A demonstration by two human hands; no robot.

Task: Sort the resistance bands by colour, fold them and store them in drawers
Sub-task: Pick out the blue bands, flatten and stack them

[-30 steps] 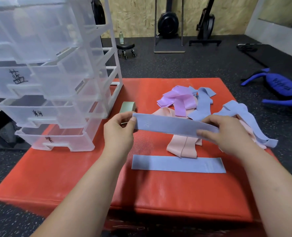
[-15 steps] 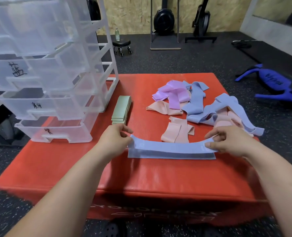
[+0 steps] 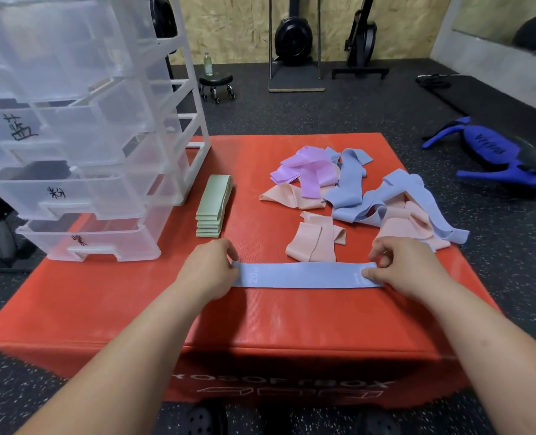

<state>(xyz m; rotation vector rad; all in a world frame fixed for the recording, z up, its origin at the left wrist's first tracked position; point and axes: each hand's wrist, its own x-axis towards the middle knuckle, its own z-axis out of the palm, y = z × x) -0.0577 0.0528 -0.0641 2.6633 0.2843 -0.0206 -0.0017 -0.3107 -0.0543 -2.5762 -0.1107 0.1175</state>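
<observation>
Blue band [image 3: 304, 275] flat on red box [image 3: 103, 309], long axis 9 to 3 o'clock. Left hand [image 3: 208, 273] pinches the 9 o'clock end, right hand [image 3: 407, 265] the 3 o'clock end; both equally near.

Left edge crops the drawer unit [image 3: 72, 120]; its labels [image 3: 18, 128] look unreadable.

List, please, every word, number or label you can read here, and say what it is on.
"20": blue band, by the left hand.
"蓝": handwritten, upper labelled drawer.
"粉": handwritten, middle labelled drawer.
Bottom drawer mark: blurred.
Band's right-end print, red box upside-down front print, blue floor gear lettering: unreadable.
</observation>
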